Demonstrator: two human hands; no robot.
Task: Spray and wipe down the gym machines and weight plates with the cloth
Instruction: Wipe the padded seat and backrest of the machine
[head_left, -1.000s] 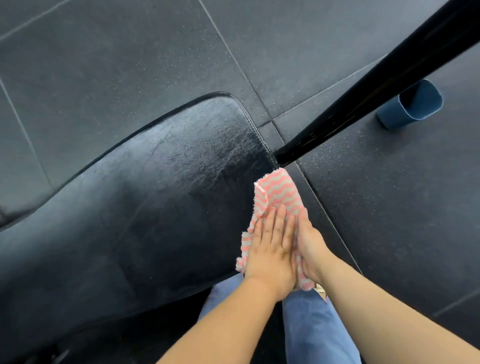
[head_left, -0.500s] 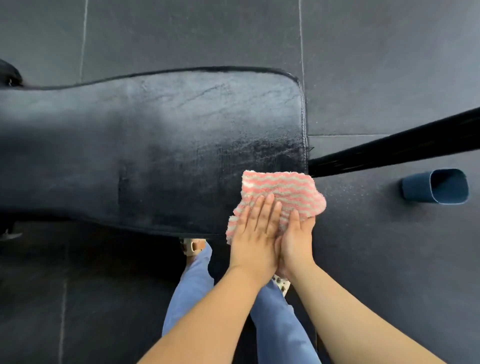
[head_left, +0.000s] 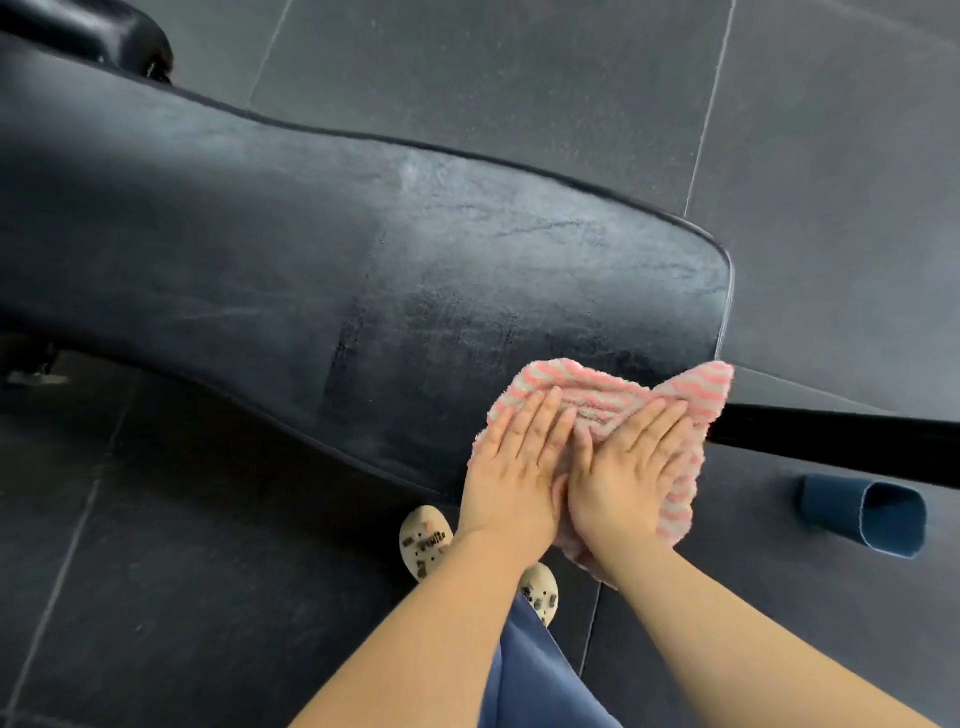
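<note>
Cloth (head_left: 597, 400): pink-and-grey wavy stripes, fluffy terry pile, bunched into a loose fold. Lies on the near right corner of the padded bench (head_left: 363, 270), one flap overhanging the pad's right end, another hanging off the near edge below the palms.

Left hand (head_left: 514, 462) and right hand (head_left: 628, 462) side by side on top of the cloth, thumbs meeting. Each grip spread flat, fingers straight and close together, pressing down rather than pinching. Judged: two flat palms give broad, even pressure for a wiping pass, and keep the folded cloth from skidding on slick upholstery.

Bench pad: black vinyl or leatherette, long, narrower toward the left, rounded corners, piped seam along the edge. Surface shows pale streaks and scuffs, possibly damp film; cannot tell.

Outward: glossy black frame tube (head_left: 831, 447) runs from under the pad's right end. Blue open-ended sleeve (head_left: 862, 514) lies on the floor (head_left: 519, 78) near it. Floor is dark speckled rubber tiles with thin seams. Patterned slippers and blue trouser leg below the near edge.
</note>
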